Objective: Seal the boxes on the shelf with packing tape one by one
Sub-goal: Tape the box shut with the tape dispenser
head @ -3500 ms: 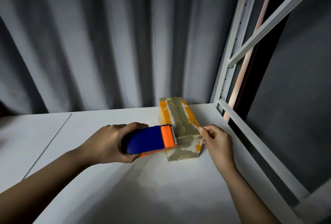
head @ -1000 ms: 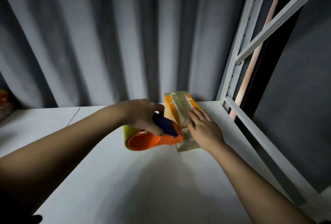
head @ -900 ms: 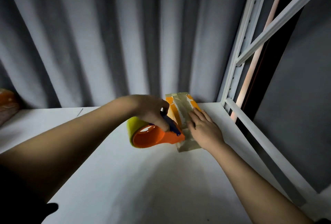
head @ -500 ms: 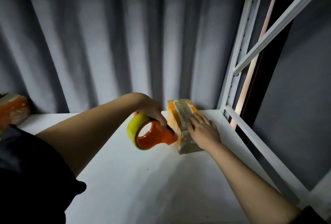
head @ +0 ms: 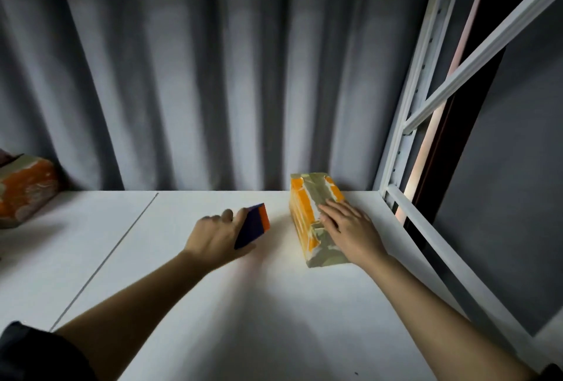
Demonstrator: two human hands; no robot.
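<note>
A small orange and white box (head: 303, 216) wrapped in strips of tan tape lies on the white shelf (head: 243, 304) near its back right corner. My right hand (head: 350, 230) rests flat on top of the box, fingers straight. My left hand (head: 217, 236) grips the blue and orange tape dispenser (head: 253, 225) a short way left of the box, apart from it. The tape roll is hidden behind my hand. A second orange box (head: 24, 192) sits at the far left of the shelf.
A grey curtain (head: 198, 76) hangs behind the shelf. White metal uprights and a diagonal brace (head: 426, 100) stand at the right, with a low rail (head: 441, 249) along the shelf's right edge. A seam (head: 122, 237) runs across the shelf surface.
My left hand has pulled the tape dispenser away from the box to the left and turned it over. My right hand stays flat on the box. The view shifted, showing the far-left box.
</note>
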